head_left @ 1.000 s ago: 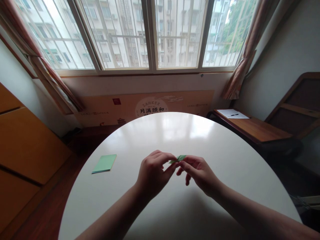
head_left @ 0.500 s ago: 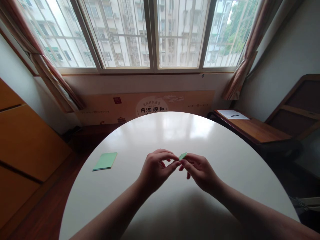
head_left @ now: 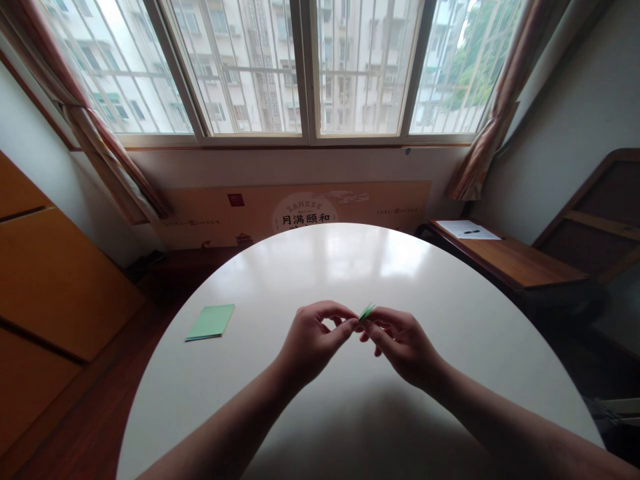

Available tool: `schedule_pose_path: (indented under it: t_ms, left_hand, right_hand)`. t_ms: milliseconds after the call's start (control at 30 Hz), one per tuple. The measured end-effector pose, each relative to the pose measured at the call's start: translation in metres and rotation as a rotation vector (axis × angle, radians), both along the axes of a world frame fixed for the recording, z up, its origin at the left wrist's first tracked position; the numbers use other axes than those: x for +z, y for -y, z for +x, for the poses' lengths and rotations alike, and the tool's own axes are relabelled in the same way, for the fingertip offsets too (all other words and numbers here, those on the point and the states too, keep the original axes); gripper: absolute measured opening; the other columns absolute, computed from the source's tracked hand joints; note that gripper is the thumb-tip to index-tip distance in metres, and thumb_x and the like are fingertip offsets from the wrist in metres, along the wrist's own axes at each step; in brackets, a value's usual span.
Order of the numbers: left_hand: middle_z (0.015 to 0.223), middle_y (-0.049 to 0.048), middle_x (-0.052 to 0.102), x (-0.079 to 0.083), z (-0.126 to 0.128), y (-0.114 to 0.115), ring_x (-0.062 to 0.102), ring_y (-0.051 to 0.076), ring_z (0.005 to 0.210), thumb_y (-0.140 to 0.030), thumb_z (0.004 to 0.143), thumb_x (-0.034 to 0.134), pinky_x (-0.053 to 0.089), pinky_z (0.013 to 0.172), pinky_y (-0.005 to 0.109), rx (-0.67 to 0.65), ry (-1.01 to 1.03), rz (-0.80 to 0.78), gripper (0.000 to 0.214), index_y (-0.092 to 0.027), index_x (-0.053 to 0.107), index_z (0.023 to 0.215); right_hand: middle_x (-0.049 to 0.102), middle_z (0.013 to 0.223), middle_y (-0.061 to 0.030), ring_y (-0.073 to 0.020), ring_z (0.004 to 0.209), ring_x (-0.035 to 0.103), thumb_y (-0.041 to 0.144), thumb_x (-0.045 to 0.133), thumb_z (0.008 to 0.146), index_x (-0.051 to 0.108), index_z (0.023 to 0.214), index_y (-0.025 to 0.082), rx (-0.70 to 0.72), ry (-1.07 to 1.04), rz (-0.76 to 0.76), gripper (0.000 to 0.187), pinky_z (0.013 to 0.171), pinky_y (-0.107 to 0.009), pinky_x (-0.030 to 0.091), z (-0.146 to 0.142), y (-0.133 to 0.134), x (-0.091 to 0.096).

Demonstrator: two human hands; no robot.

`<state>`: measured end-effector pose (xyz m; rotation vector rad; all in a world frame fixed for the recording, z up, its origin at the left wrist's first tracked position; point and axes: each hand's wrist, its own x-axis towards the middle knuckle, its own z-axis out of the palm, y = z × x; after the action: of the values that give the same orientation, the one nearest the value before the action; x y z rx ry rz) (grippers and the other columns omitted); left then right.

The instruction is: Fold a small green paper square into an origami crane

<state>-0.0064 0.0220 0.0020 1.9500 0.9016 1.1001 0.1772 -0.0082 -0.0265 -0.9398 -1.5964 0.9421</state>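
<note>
A small folded piece of green paper (head_left: 367,311) is held above the white table, its layers standing slightly apart at the top. My left hand (head_left: 317,340) pinches its lower left edge between thumb and index finger. From the other side, my right hand (head_left: 400,340) grips it with thumb and fingers, the lower fingers curled beneath. The fingertips of both hands almost touch and hide the lower part of the paper. To the left, a stack of square green paper (head_left: 211,322) lies flat on the table.
The round white table (head_left: 330,267) fills the middle. Beyond its right edge stands a wooden side table (head_left: 530,260) with a white sheet (head_left: 465,230) and a dark pen on it. A wooden cabinet (head_left: 55,300) is at the left, a barred window (head_left: 250,73) ahead.
The green paper has turned in my fingers and now shows its thin edges, with layers parted, where a flatter face showed before. Both hands have barely moved.
</note>
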Motion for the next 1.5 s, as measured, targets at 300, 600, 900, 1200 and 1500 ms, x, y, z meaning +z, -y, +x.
schedule_pose_path:
  t_ms: [300, 600, 900, 1200, 1500]
  left_hand:
    - [0.085, 0.0037, 0.073, -0.003, -0.0011, 0.0047, 0.068, 0.017, 0.076, -0.007, 0.081, 0.066, 0.053, 0.055, 0.022, 0.074, -0.087, 0.426, 0.016, -0.019, 0.074, 0.085]
    - [0.09, 0.0022, 0.075, -0.0028, 0.0007, 0.0047, 0.065, 0.017, 0.08, -0.01, 0.086, 0.067, 0.054, 0.07, 0.029, 0.105, -0.185, 0.685, 0.012, -0.021, 0.071, 0.088]
    - [0.091, 0.0021, 0.076, 0.0017, 0.0004, 0.0072, 0.065, 0.017, 0.079, -0.011, 0.087, 0.066, 0.053, 0.07, 0.029, 0.092, -0.244, 0.757, 0.012, -0.021, 0.07, 0.091]
    - [0.093, 0.0062, 0.075, -0.0013, 0.0018, 0.0095, 0.066, 0.022, 0.084, -0.014, 0.086, 0.067, 0.055, 0.072, 0.034, 0.19, -0.296, 0.725, 0.019, -0.019, 0.071, 0.103]
    - [0.088, 0.0042, 0.074, 0.0018, 0.0003, 0.009, 0.063, 0.019, 0.079, -0.013, 0.088, 0.067, 0.054, 0.068, 0.031, 0.167, -0.248, 0.736, 0.014, -0.022, 0.074, 0.097]
  right_hand:
    - [0.065, 0.081, -0.0065, -0.0197, 0.075, 0.066, 0.04, 0.06, 0.095, 0.069, 0.093, 0.017, 0.022, -0.096, -0.071, 0.024, 0.049, -0.023, 0.051, -0.0041, 0.002, -0.0025]
    - [0.063, 0.08, -0.0056, -0.0198, 0.076, 0.066, 0.034, 0.06, 0.093, 0.069, 0.093, 0.017, -0.008, -0.114, -0.113, 0.02, 0.048, -0.023, 0.051, -0.0065, 0.0043, -0.0024]
    - [0.065, 0.079, -0.0055, -0.0197, 0.075, 0.066, 0.034, 0.06, 0.092, 0.069, 0.094, 0.016, -0.016, -0.151, -0.152, 0.02, 0.047, -0.023, 0.051, -0.0083, 0.0061, -0.0004]
    - [0.07, 0.084, -0.0072, -0.0189, 0.074, 0.068, 0.026, 0.057, 0.093, 0.071, 0.096, 0.017, -0.086, -0.038, -0.024, 0.017, 0.051, -0.023, 0.05, -0.0067, 0.0068, 0.0001]
    - [0.067, 0.082, -0.0069, -0.021, 0.075, 0.068, 0.035, 0.06, 0.092, 0.07, 0.092, 0.017, -0.05, -0.14, -0.098, 0.021, 0.046, -0.023, 0.051, -0.0087, 0.0063, -0.0009]
